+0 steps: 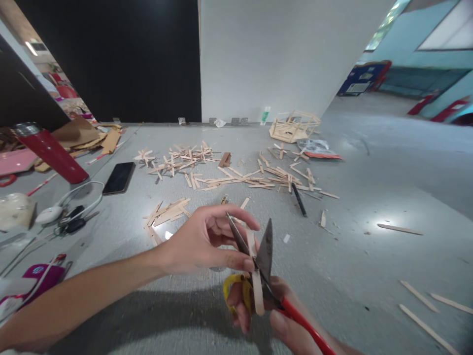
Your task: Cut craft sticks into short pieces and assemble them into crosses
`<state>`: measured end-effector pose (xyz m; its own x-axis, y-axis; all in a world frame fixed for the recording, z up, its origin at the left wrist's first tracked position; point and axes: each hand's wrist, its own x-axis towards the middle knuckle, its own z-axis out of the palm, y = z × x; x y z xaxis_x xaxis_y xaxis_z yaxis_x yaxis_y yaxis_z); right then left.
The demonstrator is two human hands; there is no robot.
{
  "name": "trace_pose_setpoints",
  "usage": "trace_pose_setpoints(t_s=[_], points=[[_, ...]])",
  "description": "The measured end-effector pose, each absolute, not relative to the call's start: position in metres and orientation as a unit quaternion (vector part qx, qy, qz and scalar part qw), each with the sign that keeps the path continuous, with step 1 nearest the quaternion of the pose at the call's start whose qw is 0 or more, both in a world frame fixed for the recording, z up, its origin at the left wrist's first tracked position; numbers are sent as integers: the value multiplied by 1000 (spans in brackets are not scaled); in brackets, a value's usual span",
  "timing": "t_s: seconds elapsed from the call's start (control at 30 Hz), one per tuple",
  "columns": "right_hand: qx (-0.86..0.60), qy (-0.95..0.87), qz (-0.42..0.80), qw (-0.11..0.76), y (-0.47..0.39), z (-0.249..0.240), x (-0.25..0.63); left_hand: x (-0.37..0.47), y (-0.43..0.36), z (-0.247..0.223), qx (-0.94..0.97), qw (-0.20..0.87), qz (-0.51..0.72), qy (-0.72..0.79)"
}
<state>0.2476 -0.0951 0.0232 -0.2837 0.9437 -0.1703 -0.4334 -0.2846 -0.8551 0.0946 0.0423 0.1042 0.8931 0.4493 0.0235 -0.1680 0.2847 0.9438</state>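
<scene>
Between the thumb and fingers of my left hand (207, 241) is a pale wooden craft stick (257, 293), held upright with its lower end toward me. My right hand (284, 320) grips a pair of scissors (265, 246), one handle red and the other yellow, with fingers through the yellow loop. The blades are spread apart, and the stick lies between them near the pivot. Loose craft sticks (172, 212) lie on the grey surface just beyond my left hand.
Many sticks (251, 177) are scattered farther back, near a black pen (299, 199). A stick-built frame (293, 127) stands by the wall beside a plastic packet (318, 149). On the left are a phone (118, 178), a red flask (55, 155), keys (76, 222) and a purple box (42, 276).
</scene>
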Motion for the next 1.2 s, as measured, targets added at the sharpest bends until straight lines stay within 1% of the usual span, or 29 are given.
trace_pose_setpoints(t_s=[0.2,0.33,0.4,0.6,0.77,0.93,1.2], points=[[-339,-363,734,463,-92,17,254,94,44,104,558,798,185,133],[-348,-401,749,397,-77,11,256,93,46,107,553,804,179,124],[-348,-431,741,379,-74,9,260,93,47,108,549,810,170,113],[-353,-453,710,407,-88,10,265,91,52,112,563,799,189,91],[-390,-513,605,467,-108,27,262,87,59,117,571,789,215,68],[-452,-519,557,465,-119,39,264,84,65,117,580,779,228,70],[-439,-552,562,432,-112,58,270,85,59,126,611,764,166,124]])
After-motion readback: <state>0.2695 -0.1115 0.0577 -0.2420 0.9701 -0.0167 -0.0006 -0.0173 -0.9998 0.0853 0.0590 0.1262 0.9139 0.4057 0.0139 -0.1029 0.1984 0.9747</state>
